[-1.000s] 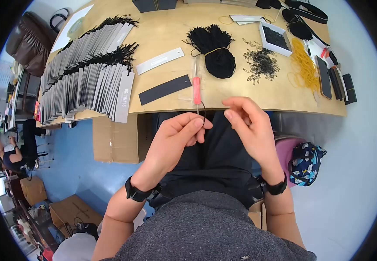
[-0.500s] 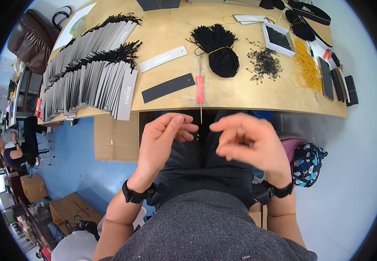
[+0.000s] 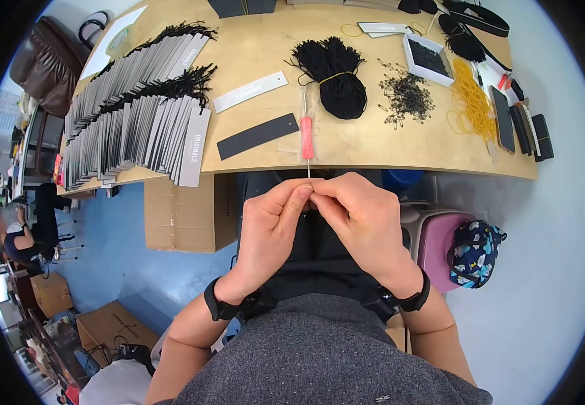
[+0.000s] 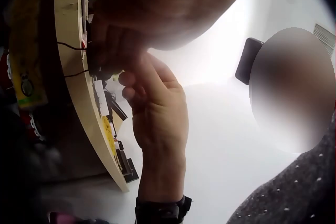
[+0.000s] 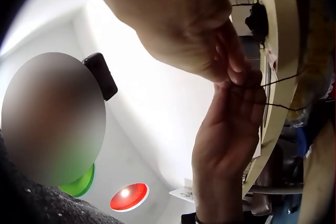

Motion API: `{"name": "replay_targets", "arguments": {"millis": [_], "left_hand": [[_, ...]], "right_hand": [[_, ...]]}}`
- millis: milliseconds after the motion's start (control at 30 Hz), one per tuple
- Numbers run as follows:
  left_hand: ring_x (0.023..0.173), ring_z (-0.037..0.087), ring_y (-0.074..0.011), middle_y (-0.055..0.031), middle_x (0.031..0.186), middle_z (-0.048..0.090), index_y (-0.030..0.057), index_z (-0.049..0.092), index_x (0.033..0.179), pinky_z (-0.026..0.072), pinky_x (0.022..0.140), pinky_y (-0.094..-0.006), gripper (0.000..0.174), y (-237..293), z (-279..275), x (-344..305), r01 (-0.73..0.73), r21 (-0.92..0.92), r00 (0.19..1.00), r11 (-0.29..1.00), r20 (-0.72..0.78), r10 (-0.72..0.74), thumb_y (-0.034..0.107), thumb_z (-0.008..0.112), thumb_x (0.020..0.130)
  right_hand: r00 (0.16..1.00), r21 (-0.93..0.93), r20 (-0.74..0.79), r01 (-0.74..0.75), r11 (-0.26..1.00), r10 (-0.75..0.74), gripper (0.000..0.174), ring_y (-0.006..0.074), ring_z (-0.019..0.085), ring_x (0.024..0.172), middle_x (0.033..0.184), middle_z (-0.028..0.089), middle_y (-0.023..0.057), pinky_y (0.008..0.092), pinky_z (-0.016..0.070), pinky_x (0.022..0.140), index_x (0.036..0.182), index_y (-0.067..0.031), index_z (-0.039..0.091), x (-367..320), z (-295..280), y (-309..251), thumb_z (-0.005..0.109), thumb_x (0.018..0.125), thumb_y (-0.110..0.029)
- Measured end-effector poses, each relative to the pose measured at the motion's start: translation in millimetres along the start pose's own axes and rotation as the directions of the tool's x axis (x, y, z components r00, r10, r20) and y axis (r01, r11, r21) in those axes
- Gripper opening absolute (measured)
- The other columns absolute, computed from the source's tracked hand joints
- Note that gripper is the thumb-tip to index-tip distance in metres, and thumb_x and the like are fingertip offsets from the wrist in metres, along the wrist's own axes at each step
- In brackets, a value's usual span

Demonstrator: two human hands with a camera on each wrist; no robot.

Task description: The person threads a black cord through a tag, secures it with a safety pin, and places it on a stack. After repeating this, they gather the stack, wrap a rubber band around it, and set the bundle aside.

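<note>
My left hand and right hand meet at the fingertips just in front of the table edge, thumbs and forefingers pinching a thin black cord. Two strands of the black cord run out from the fingers in the right wrist view; the pinched part is hidden. Right beyond the fingertips, the metal shaft of a pink-handled tool juts over the edge. Its handle lies on the table under clear tape. A black tag with a hole lies left of the tool, with a light grey tag behind it.
Rows of grey tags with black cords fill the table's left. A banded bundle of black cords lies behind the tool. Rightward are loose safety pins, a white box, yellow rubber bands and a phone.
A black cord loop was at the tool's shaft beside my left hand, then came off it. My hands, apart before, have come together at the fingertips near the shaft.
</note>
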State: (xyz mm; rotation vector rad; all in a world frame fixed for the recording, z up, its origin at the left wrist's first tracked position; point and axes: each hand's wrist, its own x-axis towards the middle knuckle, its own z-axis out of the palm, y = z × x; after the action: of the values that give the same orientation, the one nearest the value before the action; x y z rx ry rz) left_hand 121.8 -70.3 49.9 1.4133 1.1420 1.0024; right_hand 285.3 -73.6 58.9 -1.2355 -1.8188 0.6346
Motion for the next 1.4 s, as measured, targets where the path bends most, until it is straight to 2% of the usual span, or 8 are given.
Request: {"name": "replay_targets", "arguments": {"millis": [200,600,667,733,800,1233,1333,1400], "left_hand": [[0.084,0.06,-0.0068,-0.0004,0.091,0.069,-0.0039,0.069,0.117,0.0489,0.078,-0.0225,0.025,-0.7,1.4,-0.9,0.141,-0.082,0.988,0.987,0.077,-0.134,0.014,0.057,0.106],[0.074,0.063,-0.014,-0.0088,0.084,0.069,-0.0002,0.074,0.098,0.0482,0.067,-0.027,0.01,-3.3,-1.3,13.8,-0.282,0.378,0.959,0.882,0.147,0.244,-0.002,0.071,0.089],[0.075,0.064,-0.0132,-0.0087,0.086,0.07,-0.0011,0.073,0.098,0.049,0.068,-0.0264,0.009,1.2,-0.7,14.2,-0.193,0.386,0.979,0.902,0.132,0.154,-0.002,0.07,0.09],[0.076,0.064,-0.0124,-0.0085,0.087,0.071,-0.002,0.073,0.097,0.0498,0.069,-0.0258,0.007,-0.1,-1.9,15.2,-0.1,0.392,0.992,0.914,0.112,0.06,-0.001,0.07,0.09],[0.081,0.066,-0.0109,-0.0081,0.091,0.072,-0.0046,0.072,0.099,0.051,0.072,-0.024,0.008,-7.5,-4.7,16.9,0.033,0.108,0.998,0.994,0.049,-0.038,0.001,0.068,0.094],[0.082,0.068,-0.0091,-0.0068,0.093,0.075,-0.0055,0.073,0.103,0.0526,0.076,-0.0221,0.015,-4.9,-3.9,26.8,0.2,-0.132,0.98,0.971,0.012,-0.201,0.007,0.068,0.097],[0.083,0.068,-0.0088,-0.0066,0.094,0.075,-0.0048,0.073,0.105,0.0522,0.076,-0.022,0.016,-7.9,-6.2,27.1,0.223,-0.174,0.975,0.959,0.024,-0.223,0.007,0.068,0.096],[0.083,0.067,-0.0082,-0.0059,0.095,0.075,-0.0032,0.074,0.107,0.0518,0.075,-0.0219,0.017,-8.7,-6.8,27.8,0.266,-0.203,0.964,0.942,0.068,-0.258,0.009,0.068,0.097]], "right_hand": [[0.996,-0.028,-0.039,-0.078,0.997,0.077,0.011,0.032,0.068,0.079,0.088,0.066,0.014,0.0369,0.0539,0.067,0.098,-0.0029,0.065,-1.3,1.7,5.9,0.07,0.088,-0.005],[0.778,0.464,0.425,-0.627,0.627,0.463,0.01,0.0083,0.066,0.073,0.087,0.068,0.0022,0.022,0.0529,0.064,0.103,-0.0006,0.067,3.9,-29.3,22.9,0.066,0.097,-0.008],[0.843,0.381,0.288,-0.536,0.753,0.454,0.012,0.0095,0.066,0.069,0.082,0.068,0.0057,0.025,0.053,0.063,0.098,0.001,0.066,6.8,-32.3,25.3,0.066,0.097,-0.011],[0.967,-0.046,-0.108,-0.235,0.971,0.229,0.009,0.0286,0.067,0.075,0.087,0.065,0.0151,0.0363,0.0522,0.068,0.098,-0.0013,0.066,15.1,-41.0,47.9,0.066,0.093,-0.009],[0.951,-0.403,-0.288,-0.226,0.887,0.111,0.01,0.0365,0.064,0.078,0.091,0.062,0.0166,0.0446,0.051,0.07,0.1,-0.0037,0.066,21.5,-57.5,74.3,0.065,0.092,-0.01],[0.962,-0.66,-0.254,-0.249,0.709,0.101,0.009,0.0345,0.065,0.069,0.079,0.064,0.0155,0.0434,0.0518,0.061,0.09,-0.0035,0.07,35.7,-70.2,106.4,0.067,0.085,-0.01],[0.912,-0.235,-0.192,-0.401,0.885,0.363,0.011,0.0218,0.063,0.061,0.076,0.066,0.0089,0.0342,0.05,0.057,0.093,-0.0022,0.069,24.2,-67.5,79.2,0.068,0.089,-0.012],[0.786,0.421,0.232,-0.612,0.67,0.573,0.016,0.0079,0.057,0.062,0.077,0.065,-0.0005,0.0237,0.0443,0.056,0.097,-0.002,0.068,18.2,-56.4,53.3,0.067,0.096,-0.018]]}}
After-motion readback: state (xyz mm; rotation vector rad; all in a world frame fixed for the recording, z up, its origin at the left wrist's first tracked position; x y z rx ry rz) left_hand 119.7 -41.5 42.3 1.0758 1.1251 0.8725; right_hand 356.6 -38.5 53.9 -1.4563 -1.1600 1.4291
